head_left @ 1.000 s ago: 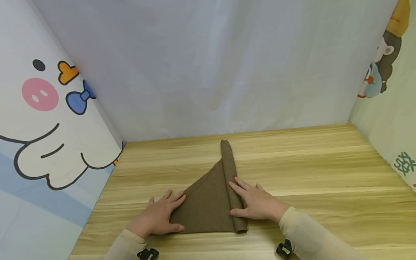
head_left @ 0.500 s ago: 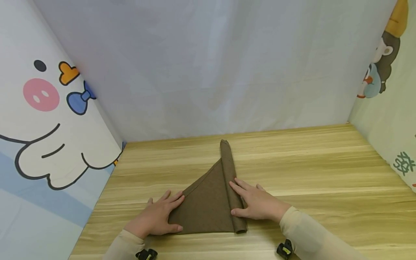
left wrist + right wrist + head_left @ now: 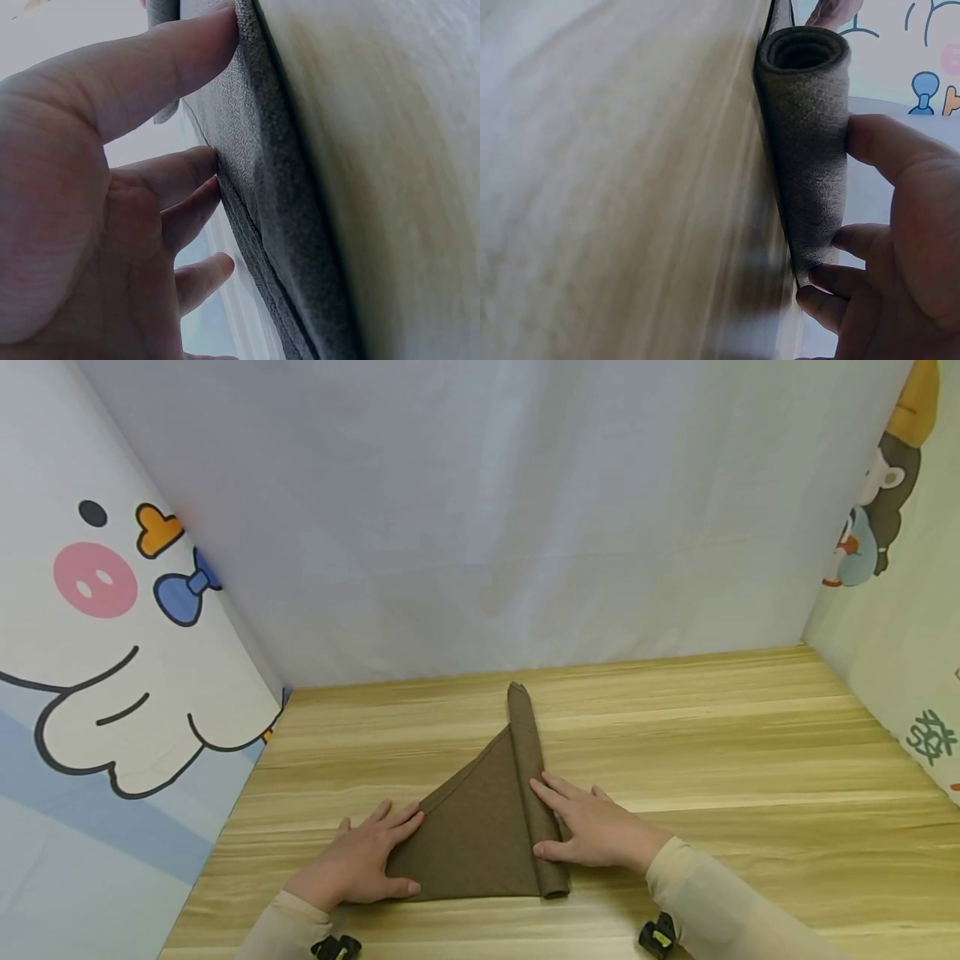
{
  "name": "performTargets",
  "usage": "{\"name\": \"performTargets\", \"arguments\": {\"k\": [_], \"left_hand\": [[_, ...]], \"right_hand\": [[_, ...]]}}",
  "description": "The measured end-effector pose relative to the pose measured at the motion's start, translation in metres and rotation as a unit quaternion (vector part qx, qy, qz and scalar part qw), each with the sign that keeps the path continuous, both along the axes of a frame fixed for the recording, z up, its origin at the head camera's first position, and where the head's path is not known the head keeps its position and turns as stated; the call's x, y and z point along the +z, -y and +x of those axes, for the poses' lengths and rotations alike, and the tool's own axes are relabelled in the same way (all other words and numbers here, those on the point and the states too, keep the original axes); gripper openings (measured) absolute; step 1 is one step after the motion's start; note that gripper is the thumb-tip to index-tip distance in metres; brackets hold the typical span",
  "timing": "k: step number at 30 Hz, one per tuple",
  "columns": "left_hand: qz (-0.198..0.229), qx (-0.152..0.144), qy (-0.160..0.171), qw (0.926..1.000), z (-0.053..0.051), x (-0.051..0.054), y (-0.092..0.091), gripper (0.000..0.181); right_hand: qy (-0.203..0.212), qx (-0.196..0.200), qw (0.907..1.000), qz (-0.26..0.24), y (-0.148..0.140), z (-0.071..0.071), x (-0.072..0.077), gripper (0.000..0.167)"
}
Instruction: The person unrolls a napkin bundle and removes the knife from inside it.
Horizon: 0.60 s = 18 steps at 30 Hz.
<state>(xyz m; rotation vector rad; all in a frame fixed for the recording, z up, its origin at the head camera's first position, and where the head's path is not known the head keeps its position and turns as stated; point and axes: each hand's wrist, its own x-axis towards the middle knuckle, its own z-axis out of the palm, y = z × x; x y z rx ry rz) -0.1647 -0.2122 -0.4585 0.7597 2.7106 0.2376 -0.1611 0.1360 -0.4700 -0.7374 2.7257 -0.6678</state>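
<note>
Brown cloth (image 3: pixel 472 835) lies on the wood-grained bench (image 3: pixel 712 735) in front of the person, its right side wound into a narrow roll (image 3: pixel 527 735), the rest spread flat in a tapering shape. I see the left hand (image 3: pixel 363 864) resting on the flat part's left end, fingers extended, grasping nothing. The right hand (image 3: pixel 603 828) lies over the roll, its fingertips and thumb touching it, spread rather than clenched. From the right wrist, the roll's near end shows hollow and layered. Behind hangs a pale sheet (image 3: pixel 480 527).
</note>
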Motion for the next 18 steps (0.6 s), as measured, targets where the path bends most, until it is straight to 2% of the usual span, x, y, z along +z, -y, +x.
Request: {"name": "performTargets", "arguments": {"k": [6, 9, 14, 18], "left_hand": [[-0.020, 0.000, -0.006, 0.9998, 0.002, 0.001, -0.007, 0.087], [-0.015, -0.006, -0.016, 0.9997, 0.005, 0.004, -0.015, 0.083], [0.002, -0.019, -0.040, 0.9990, 0.011, 0.007, -0.034, 0.076], [-0.017, -0.038, -0.073, 0.9965, 0.013, 0.003, -0.051, 0.077]], "right_hand": [[-0.006, 0.004, 1.0000, 0.006, 0.000, 0.002, -0.001, 0.085], [-0.013, 0.009, 0.9998, 0.008, 0.000, 0.003, -0.001, 0.083], [-0.028, 0.017, 0.9993, 0.017, 0.004, 0.004, 0.002, 0.077], [-0.050, 0.018, 0.9983, 0.025, 0.012, 0.003, 0.007, 0.075]]}}
